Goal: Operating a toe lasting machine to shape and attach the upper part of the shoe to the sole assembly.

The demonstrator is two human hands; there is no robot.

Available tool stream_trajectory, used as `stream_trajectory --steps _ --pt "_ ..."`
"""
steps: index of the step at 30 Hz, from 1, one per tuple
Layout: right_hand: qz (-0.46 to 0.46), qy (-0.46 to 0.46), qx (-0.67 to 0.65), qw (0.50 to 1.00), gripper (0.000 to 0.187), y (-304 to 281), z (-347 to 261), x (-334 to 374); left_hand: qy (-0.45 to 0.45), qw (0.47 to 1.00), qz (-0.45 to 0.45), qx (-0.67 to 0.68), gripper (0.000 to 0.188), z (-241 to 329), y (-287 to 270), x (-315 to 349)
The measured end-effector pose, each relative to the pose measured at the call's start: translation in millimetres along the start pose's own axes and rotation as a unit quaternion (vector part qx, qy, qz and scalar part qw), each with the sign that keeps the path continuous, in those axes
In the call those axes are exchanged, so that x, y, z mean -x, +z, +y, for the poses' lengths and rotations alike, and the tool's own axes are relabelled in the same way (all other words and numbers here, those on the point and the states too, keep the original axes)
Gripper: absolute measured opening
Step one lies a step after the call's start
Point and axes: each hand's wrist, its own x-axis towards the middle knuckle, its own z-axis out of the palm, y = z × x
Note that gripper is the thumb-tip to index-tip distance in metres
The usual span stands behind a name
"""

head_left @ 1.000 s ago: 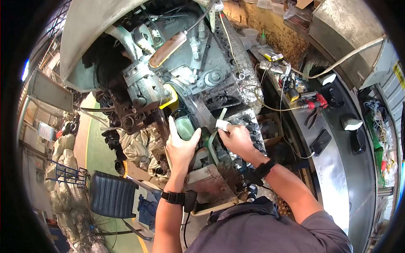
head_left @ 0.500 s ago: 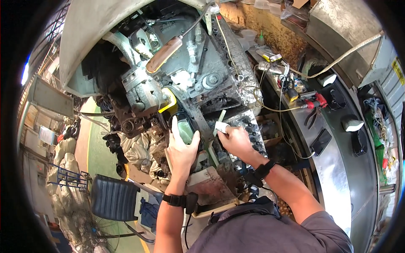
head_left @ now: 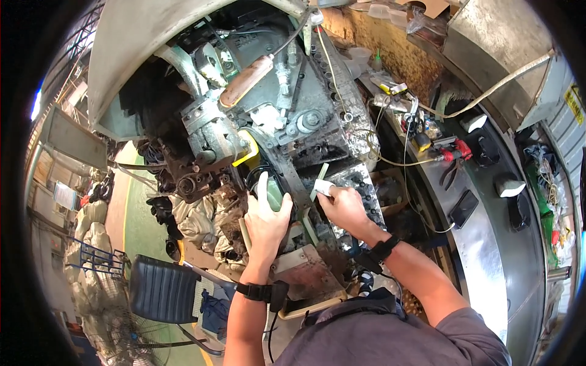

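Note:
My left hand (head_left: 266,219) is open, with index finger and thumb stretched apart beside a pale green, glossy piece (head_left: 274,194) set low in the machine. Whether its fingertips touch that piece, I cannot tell. Closed in a pinch, my right hand (head_left: 349,210) holds a small white piece (head_left: 323,187) just right of a pale green strip (head_left: 321,173). Around both hands spreads the greasy metal machine (head_left: 262,79). A yellow curved part (head_left: 247,149) lies beyond my left fingertips.
Above the machine hangs a wooden-handled lamp or tool (head_left: 247,80) on a cable. At right, a metal bench (head_left: 482,244) carries a red power tool (head_left: 455,150), pliers (head_left: 450,175) and a phone (head_left: 464,208). A black chair (head_left: 163,290) stands at left. Below my hands is a rusty plate (head_left: 305,271).
The whole view has shifted slightly to the right. My left hand sits a little lower against the green piece; my right hand keeps its pinch on the white piece.

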Motion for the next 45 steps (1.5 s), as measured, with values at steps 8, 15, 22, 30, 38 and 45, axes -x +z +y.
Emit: stream_trajectory --steps 8,15,22,30,38,45 --pt "-0.017 0.008 0.019 1.0 0.026 2.0 -9.0 3.4 0.002 1.0 -0.005 -0.011 0.064 -5.2 -12.0 10.4" --pt "0.006 -0.018 0.073 0.997 0.023 2.4 -1.9 9.0 -0.012 1.0 -0.014 0.014 0.066 -7.9 -15.7 16.2" --pt "-0.029 0.016 0.092 0.995 0.027 6.4 -4.8 6.1 0.01 0.999 0.009 0.051 0.068 -18.3 -16.8 14.6" --pt "-0.194 0.079 -0.055 0.976 0.07 19.9 -108.7 -8.8 -0.068 0.958 -0.052 0.274 0.067 -64.1 -39.9 11.2" --pt "-0.142 -0.04 0.098 0.984 0.1 66.3 -121.3 -4.0 -0.146 0.876 -0.083 0.453 0.064 -103.4 -12.5 10.7" --pt "-0.102 -0.054 0.058 0.992 0.077 62.6 -106.7 -2.7 -0.136 0.853 -0.098 0.494 0.05 -109.1 -3.3 17.4"
